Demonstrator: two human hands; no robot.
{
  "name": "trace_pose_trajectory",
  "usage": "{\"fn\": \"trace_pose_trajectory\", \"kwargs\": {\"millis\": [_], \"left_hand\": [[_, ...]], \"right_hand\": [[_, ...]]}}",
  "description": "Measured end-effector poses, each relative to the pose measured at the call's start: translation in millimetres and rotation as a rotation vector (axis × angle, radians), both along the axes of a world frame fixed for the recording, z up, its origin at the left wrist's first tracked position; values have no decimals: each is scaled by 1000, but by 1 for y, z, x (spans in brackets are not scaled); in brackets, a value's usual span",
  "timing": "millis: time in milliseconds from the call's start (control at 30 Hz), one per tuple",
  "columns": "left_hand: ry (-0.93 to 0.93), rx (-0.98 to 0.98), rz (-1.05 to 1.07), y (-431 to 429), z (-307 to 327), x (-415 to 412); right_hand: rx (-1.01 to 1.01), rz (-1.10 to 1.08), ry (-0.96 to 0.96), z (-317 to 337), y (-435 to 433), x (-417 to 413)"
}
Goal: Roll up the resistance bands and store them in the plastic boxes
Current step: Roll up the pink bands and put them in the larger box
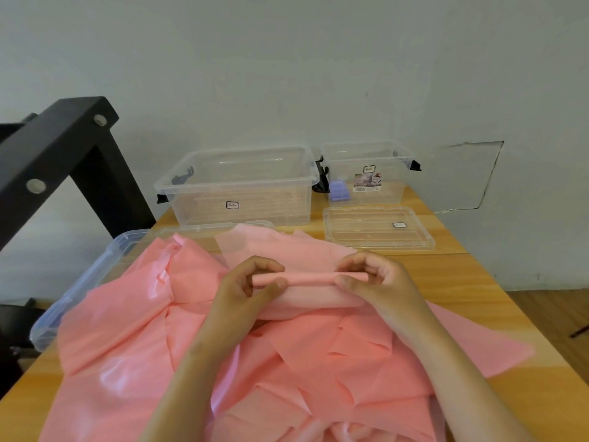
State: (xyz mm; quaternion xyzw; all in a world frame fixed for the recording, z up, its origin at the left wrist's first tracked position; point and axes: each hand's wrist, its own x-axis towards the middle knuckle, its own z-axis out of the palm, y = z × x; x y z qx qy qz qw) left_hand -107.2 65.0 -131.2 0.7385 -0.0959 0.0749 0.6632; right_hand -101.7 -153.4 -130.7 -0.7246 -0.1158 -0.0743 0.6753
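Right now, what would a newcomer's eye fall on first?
A heap of pink bands covers the near table. Above it the left hand and right hand pinch the ends of a thin pink roll. Behind stand two clear boxes, the big box on the left, the small box on the right with a lid flat before it.

Two open boxes stand side by side at the rear of the surface (478, 282), near the wall (287, 74): the large box (236, 186) on the left, the small box (366, 173) on the right. The first lid (379, 228) lies flat directly before the small box. The second lid (197, 231) lies before the large box, partly under the heap of bands (287, 362). The heap covers the centre and near part of the surface. A shallow tray (79, 282) lies along the left edge, partly under the heap. Above the heap, the left grip (245, 288) and right grip (379, 279) pinch opposite ends of the rolled band (302, 279). A frame (63, 148) stands left of the surface.
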Motion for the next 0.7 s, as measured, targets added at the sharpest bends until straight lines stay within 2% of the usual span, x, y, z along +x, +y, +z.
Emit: {"fn": "trace_pose_trajectory", "kwargs": {"millis": [200, 400, 533, 700], "left_hand": [[4, -51, 3, 1, 0, 1], [44, 186, 13, -2, -3, -1], [10, 150, 12, -4, -1, -1], [-30, 47, 121, -3, 1, -1]], "right_hand": [[-15, -23, 21, -1, 0, 1], [49, -17, -11, 0, 1, -1], [83, -6, -22, -1, 2, -1], [153, -69, 22, -3, 5, 1]]}}
